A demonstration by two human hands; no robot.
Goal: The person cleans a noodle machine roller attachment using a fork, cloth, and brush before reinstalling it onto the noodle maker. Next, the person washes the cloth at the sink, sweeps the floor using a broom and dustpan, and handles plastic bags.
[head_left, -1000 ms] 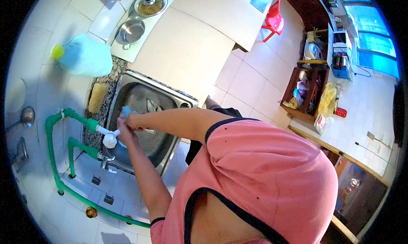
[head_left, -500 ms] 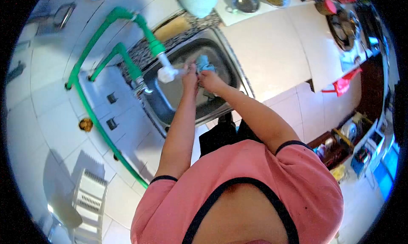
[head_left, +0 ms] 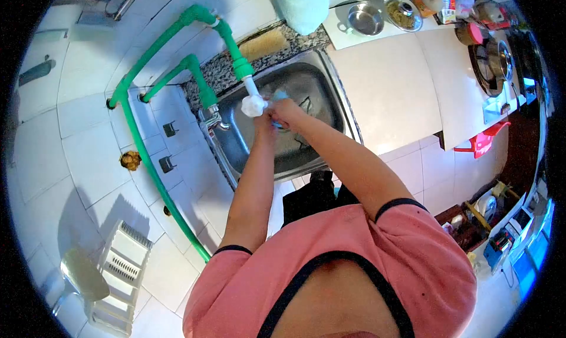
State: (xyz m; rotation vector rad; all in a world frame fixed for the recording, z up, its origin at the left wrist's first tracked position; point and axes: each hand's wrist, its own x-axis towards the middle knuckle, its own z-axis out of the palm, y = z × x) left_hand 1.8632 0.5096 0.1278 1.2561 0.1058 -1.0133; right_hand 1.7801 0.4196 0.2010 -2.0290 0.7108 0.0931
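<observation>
Both hands are together over the metal sink, close beside the white tap head at the end of a green pipe. My right hand is closed around a light-blue cloth, part of which sticks out above the knuckles. Against it, my left hand is curled at the same cloth; its fingers are partly hidden by the tap head and my right hand. Dark thin shapes lie on the sink floor, too unclear to name.
Green pipes run along the tiled wall, with a second metal tap at the sink's left edge. On the counter stand a metal pot and a lidded bowl. A yellowish sponge lies behind the sink.
My hands have moved left relative to the sink, nearer the white tap head. Less of the blue cloth shows now. The whole view has shifted slightly.
</observation>
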